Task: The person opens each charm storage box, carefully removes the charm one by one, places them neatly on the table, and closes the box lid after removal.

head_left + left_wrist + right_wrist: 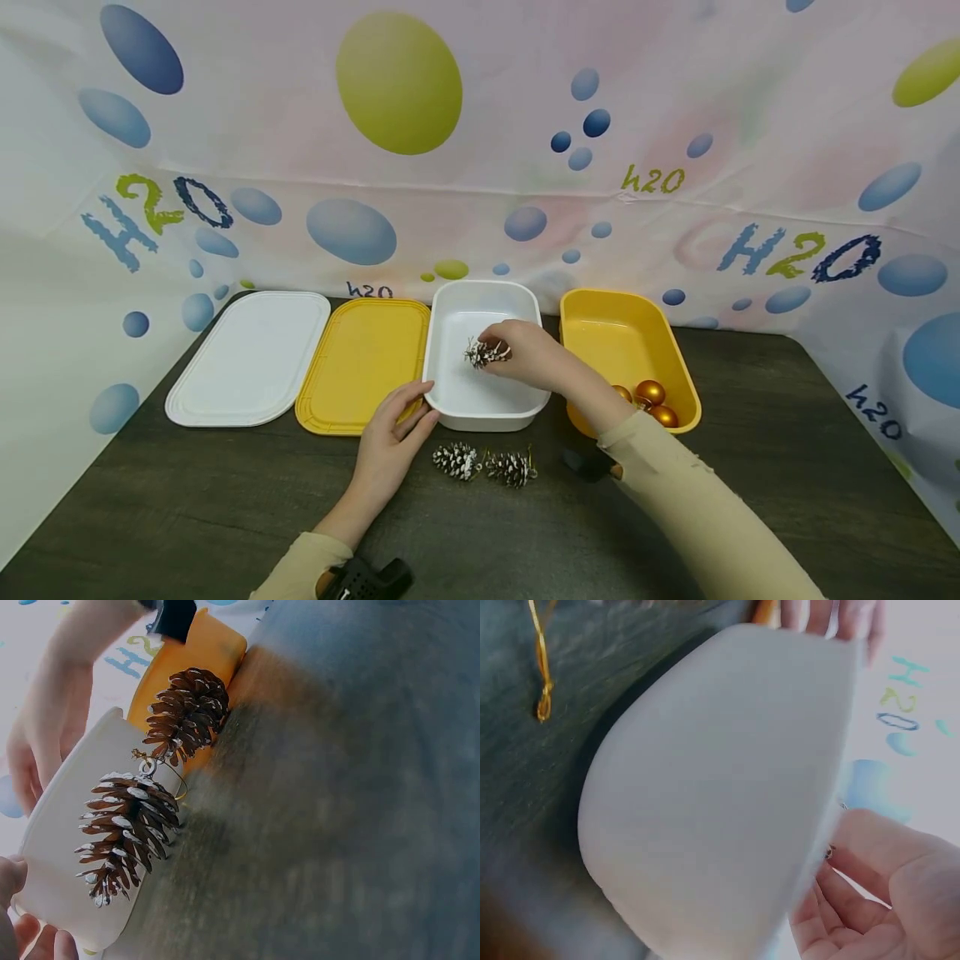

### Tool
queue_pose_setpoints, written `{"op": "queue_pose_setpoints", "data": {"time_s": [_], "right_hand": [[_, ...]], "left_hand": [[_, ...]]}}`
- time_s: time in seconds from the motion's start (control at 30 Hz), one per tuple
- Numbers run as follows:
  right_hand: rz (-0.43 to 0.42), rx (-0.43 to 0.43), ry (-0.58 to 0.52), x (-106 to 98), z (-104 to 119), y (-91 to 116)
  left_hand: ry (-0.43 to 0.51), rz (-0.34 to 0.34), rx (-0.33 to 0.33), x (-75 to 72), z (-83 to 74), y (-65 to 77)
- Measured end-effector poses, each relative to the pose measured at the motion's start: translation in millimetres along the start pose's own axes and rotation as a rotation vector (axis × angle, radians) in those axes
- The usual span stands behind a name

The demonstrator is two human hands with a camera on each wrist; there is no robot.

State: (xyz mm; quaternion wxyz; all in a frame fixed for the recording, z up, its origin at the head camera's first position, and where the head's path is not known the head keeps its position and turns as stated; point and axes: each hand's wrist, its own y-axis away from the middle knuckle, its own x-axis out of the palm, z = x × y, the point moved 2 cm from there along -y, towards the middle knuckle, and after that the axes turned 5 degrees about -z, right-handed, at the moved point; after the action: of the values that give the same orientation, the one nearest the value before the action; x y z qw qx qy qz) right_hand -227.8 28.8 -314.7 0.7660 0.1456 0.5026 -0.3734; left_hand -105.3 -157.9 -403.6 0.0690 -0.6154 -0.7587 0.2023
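Note:
My right hand [525,354] pinches a snow-tipped pine cone [483,354] over the inside of a white container [487,423]. In the right wrist view the container's wall hides most of that cone, and the right hand [885,892] sits at its rim. My left hand [393,429] holds the container by its near left corner, thumb at the front and fingers along the left side. Two more pine cones, a left one [456,461] and a right one [512,469], lie on the table before the container; gold cord shows at their ends.
On the right stands a yellow container [618,333] with several shiny orange balls [650,392] in its near end. Left of the white container lie a yellow lid [367,358] and a white lid [247,358]. A printed sheet [465,233] hangs behind the dark table [187,500].

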Motion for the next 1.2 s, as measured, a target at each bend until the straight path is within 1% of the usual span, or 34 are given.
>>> {"op": "queue_pose_setpoints", "data": {"time_s": [0.2,0.3,0.4,0.57,0.7,0.87,0.93,1.1,1.2], "right_hand": [[-0.056,-0.022,-0.025,-14,15,31],[-0.083,-0.03,-0.039,-17,20,46],[-0.111,-0.059,-0.047,-18,22,62],[-0.138,-0.108,0.008,-18,23,84],[-0.124,-0.111,0.062,-15,23,101],[-0.093,-0.071,0.098,-14,21,119],[-0.081,-0.055,0.095,-14,20,125],[-0.056,-0.047,0.073,-13,17,138],[-0.033,-0.039,0.049,-11,14,143]], "left_hand": [[-0.016,-0.003,0.009,0.6,0.8,0.4],[-0.006,-0.006,0.01,0.9,1.2,0.6],[0.009,-0.01,0.004,1.0,0.6,0.6],[0.002,0.0,-0.005,0.7,-0.5,0.6],[0.009,0.004,-0.008,0.1,-0.2,1.0],[-0.005,-0.003,-0.022,1.0,-4.6,0.9],[-0.018,-0.004,-0.017,1.2,-13.4,0.9],[-0.036,0.001,-0.019,1.1,-34.1,1.3],[-0.04,0.003,-0.026,1.1,-35.7,1.8]]}}
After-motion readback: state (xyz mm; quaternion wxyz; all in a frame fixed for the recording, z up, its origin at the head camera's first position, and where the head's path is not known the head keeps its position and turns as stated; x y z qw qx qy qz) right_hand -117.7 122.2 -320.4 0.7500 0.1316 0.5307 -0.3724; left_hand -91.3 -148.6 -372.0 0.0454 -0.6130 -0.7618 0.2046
